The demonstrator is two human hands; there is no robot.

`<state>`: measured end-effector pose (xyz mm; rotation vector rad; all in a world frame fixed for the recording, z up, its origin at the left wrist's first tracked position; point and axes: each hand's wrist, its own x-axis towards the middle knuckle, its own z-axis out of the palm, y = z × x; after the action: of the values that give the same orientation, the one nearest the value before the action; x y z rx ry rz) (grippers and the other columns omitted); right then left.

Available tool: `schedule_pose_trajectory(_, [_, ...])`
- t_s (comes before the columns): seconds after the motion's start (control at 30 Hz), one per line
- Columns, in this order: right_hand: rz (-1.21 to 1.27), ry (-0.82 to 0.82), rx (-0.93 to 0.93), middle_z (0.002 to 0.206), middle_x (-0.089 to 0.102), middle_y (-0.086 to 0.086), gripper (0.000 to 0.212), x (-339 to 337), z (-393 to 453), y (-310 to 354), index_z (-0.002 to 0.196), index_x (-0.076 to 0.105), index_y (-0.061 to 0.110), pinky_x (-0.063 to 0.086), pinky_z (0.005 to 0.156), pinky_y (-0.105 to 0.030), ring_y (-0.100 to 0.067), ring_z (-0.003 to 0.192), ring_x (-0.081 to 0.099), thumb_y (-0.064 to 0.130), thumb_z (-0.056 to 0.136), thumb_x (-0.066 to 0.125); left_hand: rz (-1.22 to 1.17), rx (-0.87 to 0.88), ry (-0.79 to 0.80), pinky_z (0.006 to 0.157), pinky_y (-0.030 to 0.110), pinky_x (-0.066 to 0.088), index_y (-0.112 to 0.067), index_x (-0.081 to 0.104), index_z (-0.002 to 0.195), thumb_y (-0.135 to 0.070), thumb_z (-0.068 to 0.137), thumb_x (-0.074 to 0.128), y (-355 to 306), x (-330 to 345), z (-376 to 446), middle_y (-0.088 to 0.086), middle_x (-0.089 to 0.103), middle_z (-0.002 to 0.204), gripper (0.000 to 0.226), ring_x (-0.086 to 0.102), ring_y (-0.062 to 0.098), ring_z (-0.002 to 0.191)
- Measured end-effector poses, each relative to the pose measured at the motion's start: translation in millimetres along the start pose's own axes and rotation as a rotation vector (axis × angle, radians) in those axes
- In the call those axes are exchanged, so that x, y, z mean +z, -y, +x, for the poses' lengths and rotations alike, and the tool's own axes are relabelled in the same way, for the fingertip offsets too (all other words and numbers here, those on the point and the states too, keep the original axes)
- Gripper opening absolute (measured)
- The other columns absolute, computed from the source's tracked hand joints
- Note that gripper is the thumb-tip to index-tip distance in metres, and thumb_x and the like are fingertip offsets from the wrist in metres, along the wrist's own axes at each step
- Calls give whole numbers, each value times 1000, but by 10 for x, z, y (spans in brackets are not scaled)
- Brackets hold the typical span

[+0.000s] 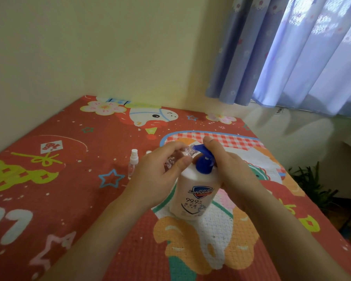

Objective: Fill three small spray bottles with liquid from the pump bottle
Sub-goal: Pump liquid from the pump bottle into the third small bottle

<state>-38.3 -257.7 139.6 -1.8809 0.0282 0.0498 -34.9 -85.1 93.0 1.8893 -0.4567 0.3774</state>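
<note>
The left hand (160, 171) grips a small clear spray bottle (178, 157), fingers and thumb curled round its body. The bottle is tilted, cap off, its open neck held at the blue nozzle of the pump bottle (195, 191). The right hand (229, 165) rests on the blue pump head (204, 161), with its thumb on top near the nozzle and the palm against the right side of the pump; its other fingers are hidden behind the pump. The white pump bottle stands upright between the two hands on the patterned red mat (69, 199). A second spray bottle (133, 162), capped, stands upright just left of the left hand.
</note>
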Motion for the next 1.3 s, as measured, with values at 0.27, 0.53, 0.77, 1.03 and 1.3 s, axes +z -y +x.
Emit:
schedule_pose_trajectory(0.27, [17, 9, 36, 80, 78, 11, 40, -1, -18, 57, 66, 73, 53, 52, 98, -50, -19, 92, 72, 81, 75, 45, 28, 22, -32, 70, 8, 42, -34, 63, 121, -57, 88, 50, -69, -2, -5, -18, 68, 97, 42, 62, -5, 90])
schedule_pose_trajectory(0.53, [43, 1, -7, 85, 79, 8, 45, 39, -20, -72, 78, 79, 42, 56, 86, -42, -18, 86, 74, 76, 78, 50, 18, 22, -31, 73, 15, 48, -32, 63, 121, -55, 88, 51, -73, -7, -10, -16, 68, 98, 42, 64, -2, 92])
schedule_pose_trajectory(0.77, [149, 71, 66, 104, 78, -6, 49, -34, 42, -72, 100, 78, 22, 48, 102, -59, -31, 102, 72, 64, 82, 60, -4, 11, -15, 77, 23, 52, -33, 63, 121, -56, 88, 52, -38, -4, -7, -17, 68, 99, 41, 64, -2, 92])
schedule_pose_trajectory(1.03, [171, 54, 46, 104, 77, -9, 42, -48, 55, -114, 101, 77, 16, 49, 100, -59, -32, 98, 73, 53, 86, 65, -29, -2, 28, 81, 15, 49, -53, 56, 102, -31, 95, 63, -15, -20, -2, -21, 68, 103, 24, 62, -5, 99])
schedule_pose_trajectory(1.3, [137, 75, 17, 101, 78, -6, 35, -50, 35, -116, 94, 80, 23, 51, 99, -57, -30, 95, 74, 52, 89, 61, -47, -6, 37, 82, 28, 53, -44, 62, 108, -30, 96, 63, 23, -16, -6, -20, 68, 101, 18, 64, 3, 96])
